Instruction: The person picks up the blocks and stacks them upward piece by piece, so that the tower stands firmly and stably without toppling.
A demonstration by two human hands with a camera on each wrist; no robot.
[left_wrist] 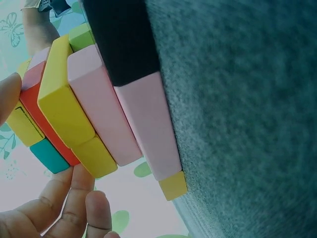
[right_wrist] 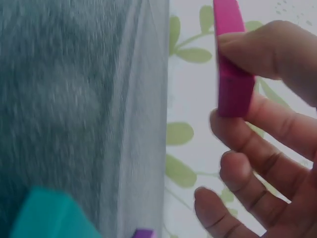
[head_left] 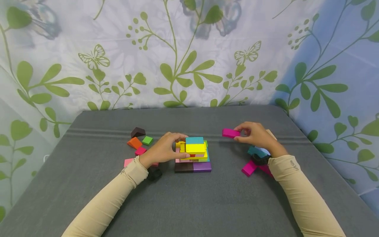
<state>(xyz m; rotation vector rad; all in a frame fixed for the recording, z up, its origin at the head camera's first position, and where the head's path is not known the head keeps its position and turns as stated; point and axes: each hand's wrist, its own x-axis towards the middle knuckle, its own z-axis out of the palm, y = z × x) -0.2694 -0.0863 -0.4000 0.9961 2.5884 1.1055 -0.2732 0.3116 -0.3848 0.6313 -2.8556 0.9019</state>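
Note:
A layered stack of coloured wooden blocks [head_left: 196,148] stands mid-table, with yellow and teal blocks on top and dark brown and purple ones at its base. My left hand [head_left: 164,148] spans the stack's upper layers from the left, thumb on the near side and fingers on the far side. In the left wrist view, fingertips [left_wrist: 81,173] meet the teal block [left_wrist: 50,154], while the thumb lies at the upper yellow block. Right of the stack, my right hand [head_left: 255,134] pinches a magenta block [head_left: 230,133] between thumb and fingers, lifted above the table.
Loose blocks lie left of the stack: a dark brown one [head_left: 138,132], an orange one [head_left: 134,143], a green one [head_left: 147,140] and others partly under the left forearm. Below the right wrist lie teal [head_left: 257,151] and magenta [head_left: 249,168] blocks. A patterned curtain [head_left: 189,56] hangs behind the grey table.

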